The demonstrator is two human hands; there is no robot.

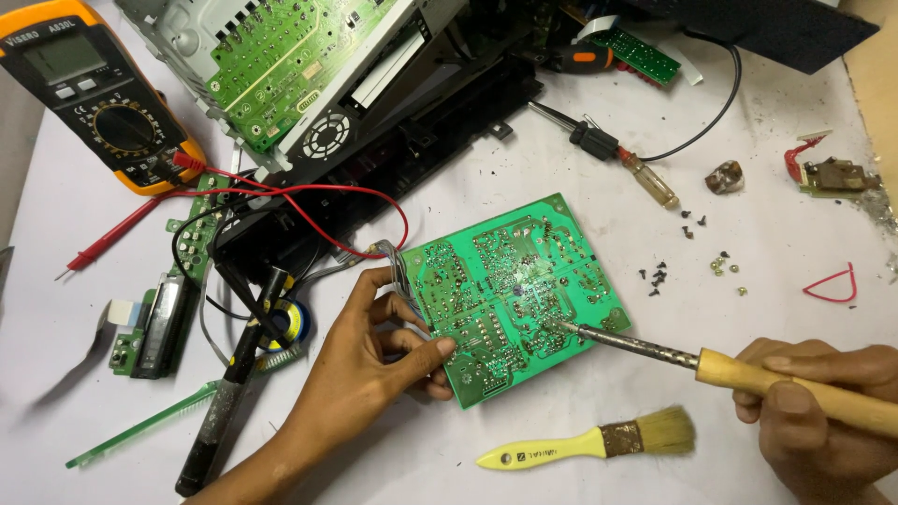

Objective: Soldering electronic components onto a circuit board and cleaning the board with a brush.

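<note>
A green circuit board (510, 290) lies solder side up in the middle of the white table. My left hand (374, 351) grips its near left edge, thumb on top by the grey wire bundle. My right hand (823, 411) at the lower right is closed around the wooden handle of a soldering iron (655, 351). The iron's metal tip touches the board near its centre.
A yellow-handled brush (589, 444) lies just in front of the board. A yellow multimeter (94, 89) with red and black leads is at the far left, an opened chassis (309, 75) behind. A solder spool (290, 323), screwdriver (622, 159), loose screws (659, 273) and a desoldering pump (229, 388) lie around.
</note>
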